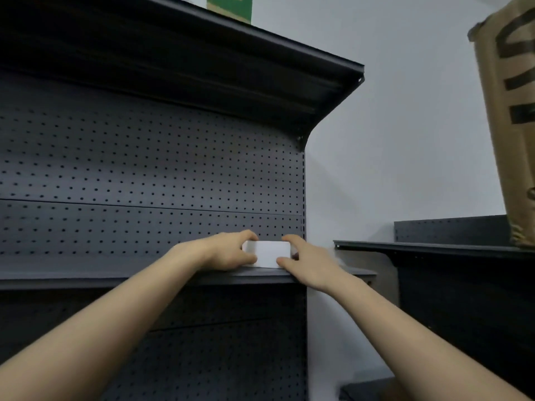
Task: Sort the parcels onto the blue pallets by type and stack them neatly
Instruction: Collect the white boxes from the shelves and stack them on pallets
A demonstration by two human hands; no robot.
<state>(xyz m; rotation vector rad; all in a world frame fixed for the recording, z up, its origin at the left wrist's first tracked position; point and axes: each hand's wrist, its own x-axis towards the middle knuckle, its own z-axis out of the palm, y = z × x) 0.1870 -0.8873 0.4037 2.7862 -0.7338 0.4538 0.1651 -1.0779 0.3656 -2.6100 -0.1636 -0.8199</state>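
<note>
**White box held at both ends on the shelf**

Head view: a small white box (pixel 267 254) is seen at the right end of a dark shelf (pixel 130 275), just in front of the pegboard (pixel 144 169). Its left end is pinched by the left hand (pixel 228 251), thumb low and fingers on top. The right end is gripped the same way by the right hand (pixel 309 263). A brown carton (pixel 512 125) is parked on a lower rack (pixel 428 246) off to the right.
</note>
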